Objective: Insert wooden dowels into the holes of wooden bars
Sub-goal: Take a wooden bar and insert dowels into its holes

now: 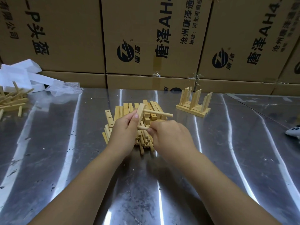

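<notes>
The left hand [125, 132] grips a tilted wooden bar [140, 111] bearing one dowel [158, 113], while the right hand [172, 135] pinches a second dowel [142, 127] at its lower end.

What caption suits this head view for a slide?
Left hand holds a wooden bar with one dowel inserted; right hand pinches a second dowel at it.

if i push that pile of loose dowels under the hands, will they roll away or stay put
Likely to roll: the loose dowels are round and lie on a smooth, shiny metal table. They look like thin, plain wood, so they are probably light and stiff and would scatter easily. The square bars behind them should stay put better.
</notes>
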